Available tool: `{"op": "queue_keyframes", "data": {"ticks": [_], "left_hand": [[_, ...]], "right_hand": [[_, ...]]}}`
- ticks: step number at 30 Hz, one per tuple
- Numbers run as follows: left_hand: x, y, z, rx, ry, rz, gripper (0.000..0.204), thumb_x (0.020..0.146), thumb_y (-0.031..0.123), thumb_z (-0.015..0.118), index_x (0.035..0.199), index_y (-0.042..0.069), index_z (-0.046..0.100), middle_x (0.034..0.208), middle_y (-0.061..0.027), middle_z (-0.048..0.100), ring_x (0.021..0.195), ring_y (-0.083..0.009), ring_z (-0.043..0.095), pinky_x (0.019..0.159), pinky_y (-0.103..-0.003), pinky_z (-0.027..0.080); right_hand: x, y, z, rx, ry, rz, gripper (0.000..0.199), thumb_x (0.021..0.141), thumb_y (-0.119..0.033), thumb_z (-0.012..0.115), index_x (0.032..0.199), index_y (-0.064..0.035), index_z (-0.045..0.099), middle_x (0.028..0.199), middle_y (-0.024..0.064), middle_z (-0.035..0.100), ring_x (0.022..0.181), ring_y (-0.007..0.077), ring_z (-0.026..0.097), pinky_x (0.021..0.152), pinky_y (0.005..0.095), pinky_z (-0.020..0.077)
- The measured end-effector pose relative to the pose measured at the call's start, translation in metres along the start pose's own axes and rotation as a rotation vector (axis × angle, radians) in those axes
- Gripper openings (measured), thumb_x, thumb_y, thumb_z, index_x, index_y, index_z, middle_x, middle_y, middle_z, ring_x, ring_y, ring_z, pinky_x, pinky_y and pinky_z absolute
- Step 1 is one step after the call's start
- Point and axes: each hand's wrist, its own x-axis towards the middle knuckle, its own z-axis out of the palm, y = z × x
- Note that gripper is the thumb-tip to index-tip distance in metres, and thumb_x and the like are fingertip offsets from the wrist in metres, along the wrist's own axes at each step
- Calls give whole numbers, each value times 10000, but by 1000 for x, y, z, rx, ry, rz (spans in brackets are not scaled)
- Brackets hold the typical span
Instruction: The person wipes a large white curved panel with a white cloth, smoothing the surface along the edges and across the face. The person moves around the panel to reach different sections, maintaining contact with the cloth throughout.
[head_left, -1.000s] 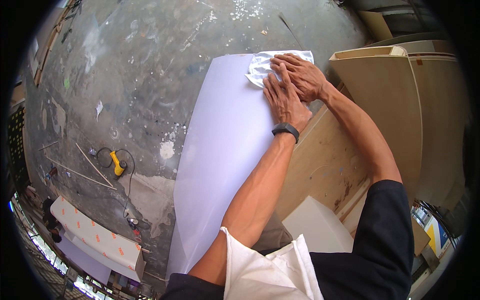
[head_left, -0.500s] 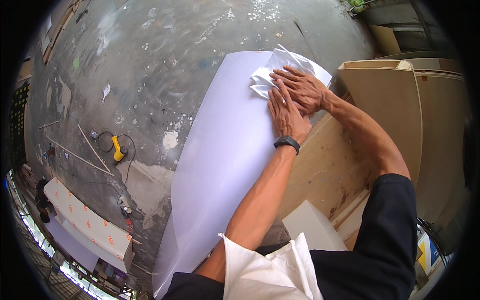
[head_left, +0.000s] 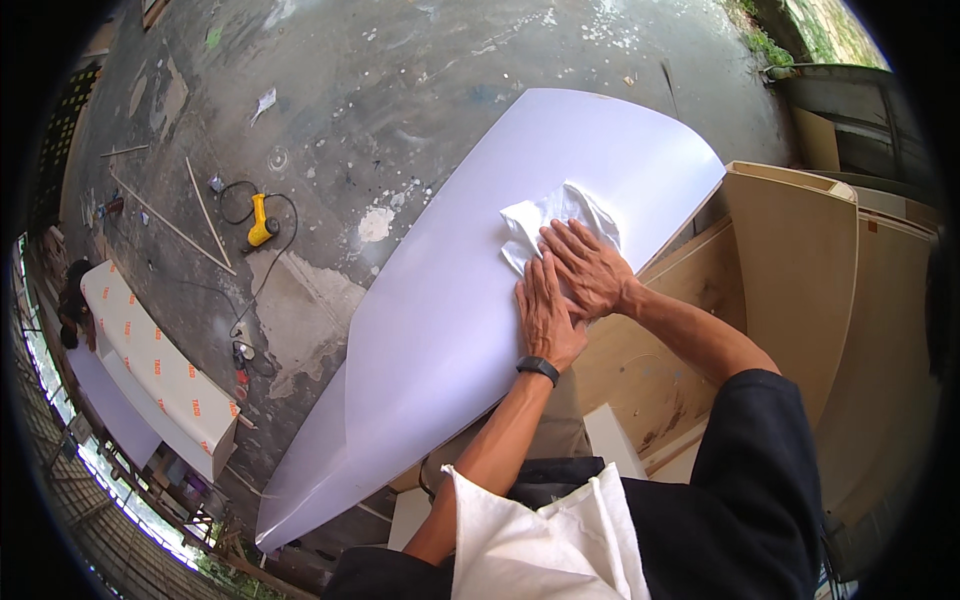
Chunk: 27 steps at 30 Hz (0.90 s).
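A crumpled white cloth (head_left: 530, 225) lies on a large glossy white sheet (head_left: 430, 320) that covers a long panel in front of me. My right hand (head_left: 585, 268) presses flat on the cloth, fingers stretched out. Beside it and partly under it, my left hand (head_left: 548, 315) rests flat, its fingertips at the cloth's near edge and a black band on the wrist. Neither hand grips anything; both palms face down and are hidden. The sheet's left end tapers into a bent, shiny corner.
Tall pale wooden panels (head_left: 800, 260) stand at the right, by a plywood board (head_left: 670, 370). On the stained concrete floor lie a yellow heat gun (head_left: 262, 222) with its cord and thin strips (head_left: 205, 212). A roll of printed white sheeting (head_left: 160, 350) is at far left, near a person.
Both hands and the cloth have slid back toward me along the white sheet, away from its far end. The view has shifted, showing more of the sheet's far right corner.
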Motion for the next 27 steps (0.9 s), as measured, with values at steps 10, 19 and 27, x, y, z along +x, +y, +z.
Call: {"op": "queue_keyframes", "data": {"ticks": [10,19,27], "left_hand": [[-114,-111,-32,7,52,-88,1160,735,101,810,1647,22,97,1678,-220,252,1583,-375,205,1275,-597,121],[-189,-179,-40,8,109,-99,1166,733,140,837,1649,27,124,1663,-232,280,1576,-384,227,1272,-594,117],[-243,-224,-48,-13,111,-167,1155,728,111,816,1654,45,128,1682,-218,248,1581,-384,212,1283,-592,105]], "right_hand": [[38,-148,51,34,-42,-55,901,975,-631,392,1542,69,403,1623,315,338,1544,490,241,1278,593,129],[54,-238,90,17,-38,-123,886,940,-581,470,1538,70,408,1610,326,347,1535,513,247,1271,609,145],[66,-304,121,5,-36,-150,817,981,-539,443,1517,78,432,1594,329,370,1520,516,276,1263,615,169]]}}
